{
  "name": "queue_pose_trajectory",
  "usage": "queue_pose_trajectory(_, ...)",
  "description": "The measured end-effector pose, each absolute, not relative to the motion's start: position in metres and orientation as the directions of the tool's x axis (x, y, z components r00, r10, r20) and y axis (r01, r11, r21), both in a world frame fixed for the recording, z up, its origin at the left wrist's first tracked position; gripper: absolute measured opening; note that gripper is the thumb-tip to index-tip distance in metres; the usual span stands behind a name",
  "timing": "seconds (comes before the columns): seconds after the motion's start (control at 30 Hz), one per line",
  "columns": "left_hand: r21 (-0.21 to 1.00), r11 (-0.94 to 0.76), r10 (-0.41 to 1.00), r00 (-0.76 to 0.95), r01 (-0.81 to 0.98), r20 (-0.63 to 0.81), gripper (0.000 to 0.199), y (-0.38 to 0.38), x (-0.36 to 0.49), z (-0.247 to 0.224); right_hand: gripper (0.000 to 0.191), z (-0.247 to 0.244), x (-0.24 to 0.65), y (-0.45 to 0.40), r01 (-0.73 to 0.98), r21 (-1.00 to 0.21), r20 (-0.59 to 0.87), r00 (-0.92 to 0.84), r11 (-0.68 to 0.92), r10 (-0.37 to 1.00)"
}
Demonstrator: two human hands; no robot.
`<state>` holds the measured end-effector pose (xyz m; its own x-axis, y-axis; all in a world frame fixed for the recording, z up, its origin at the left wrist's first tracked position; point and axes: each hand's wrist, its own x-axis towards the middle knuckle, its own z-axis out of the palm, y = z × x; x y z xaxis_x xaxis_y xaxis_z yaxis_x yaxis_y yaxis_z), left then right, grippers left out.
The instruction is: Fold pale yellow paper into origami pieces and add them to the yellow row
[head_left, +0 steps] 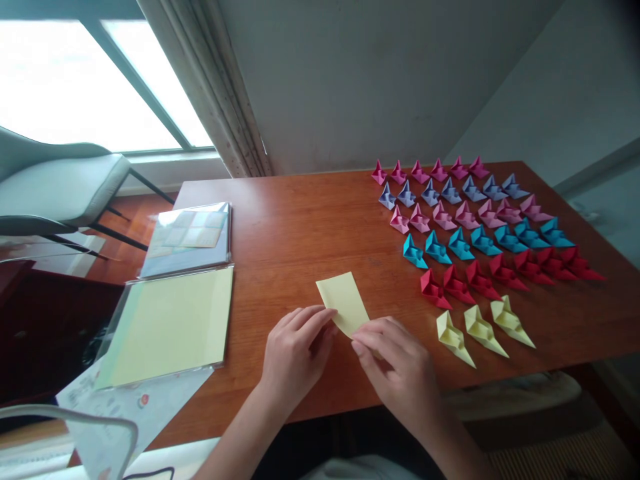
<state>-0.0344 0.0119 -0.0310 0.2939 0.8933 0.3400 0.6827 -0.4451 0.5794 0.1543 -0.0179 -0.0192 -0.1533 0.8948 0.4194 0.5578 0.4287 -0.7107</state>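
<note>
A folded yellow paper rectangle (344, 300) is held tilted above the brown table (300, 233), near its front edge. My left hand (299, 343) pinches the paper's near left edge between thumb and fingers. At the near right corner, my right hand (395, 357) grips it with thumb and index finger. To the right of my right hand lie three folded yellow paper boats (480, 331). Behind them stand rows of folded boats: red (483, 280), blue (460, 245), pink (443, 217), lilac (451, 191) and magenta (419, 173).
On the left side of the table lie a pack of yellow paper (175, 327) and a second pack (187, 237) in clear wrap. A printed white sheet (145, 407) is under the yellow pack. A grey chair (75, 187) stands past the left edge, by the window.
</note>
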Motion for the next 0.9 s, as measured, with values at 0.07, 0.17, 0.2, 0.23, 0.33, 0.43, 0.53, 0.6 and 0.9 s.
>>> queue_pose_trajectory(0.07,0.584,-0.448,0.892,0.295,0.677,0.343,0.016,0.012,-0.034,-0.031,0.013,-0.019,0.155,-0.017,0.562,-0.708,0.421,-0.15,0.427,0.895)
queue_pose_trajectory(0.17,0.595,-0.449,0.892,0.293,0.667,0.346,0.015,0.013,-0.034,-0.031,0.013,-0.019,0.156,-0.016,0.569,-0.7,0.429,-0.147,0.431,0.891)
queue_pose_trajectory(0.2,0.598,-0.448,0.892,0.29,0.664,0.346,0.015,0.013,-0.034,-0.031,0.014,-0.019,0.157,-0.016,0.573,-0.694,0.436,-0.147,0.436,0.888)
queue_pose_trajectory(0.23,0.599,-0.448,0.892,0.287,0.664,0.349,0.015,0.013,-0.034,-0.031,0.015,-0.02,0.157,-0.016,0.577,-0.687,0.443,-0.148,0.441,0.884)
queue_pose_trajectory(0.33,0.546,-0.466,0.877,0.281,0.696,0.39,0.016,0.012,-0.034,-0.03,0.019,-0.024,0.16,-0.016,0.605,-0.647,0.468,-0.166,0.464,0.868)
queue_pose_trajectory(0.43,0.397,-0.495,0.839,0.305,0.773,0.451,0.021,0.01,-0.032,-0.029,0.025,-0.032,0.164,-0.015,0.67,-0.572,0.477,-0.197,0.473,0.856)
queue_pose_trajectory(0.53,0.296,-0.536,0.809,0.381,0.79,0.448,0.022,0.01,-0.029,-0.029,0.026,-0.038,0.167,-0.014,0.736,-0.514,0.454,-0.202,0.441,0.868)
queue_pose_trajectory(0.6,0.314,-0.558,0.808,0.418,0.768,0.415,0.021,0.01,-0.028,-0.03,0.027,-0.04,0.167,-0.013,0.763,-0.497,0.433,-0.196,0.414,0.88)
queue_pose_trajectory(0.9,0.218,-0.596,0.79,0.517,0.773,0.328,0.032,-0.001,-0.027,-0.027,0.034,-0.035,0.145,-0.028,0.861,-0.341,0.306,-0.277,0.376,0.911)
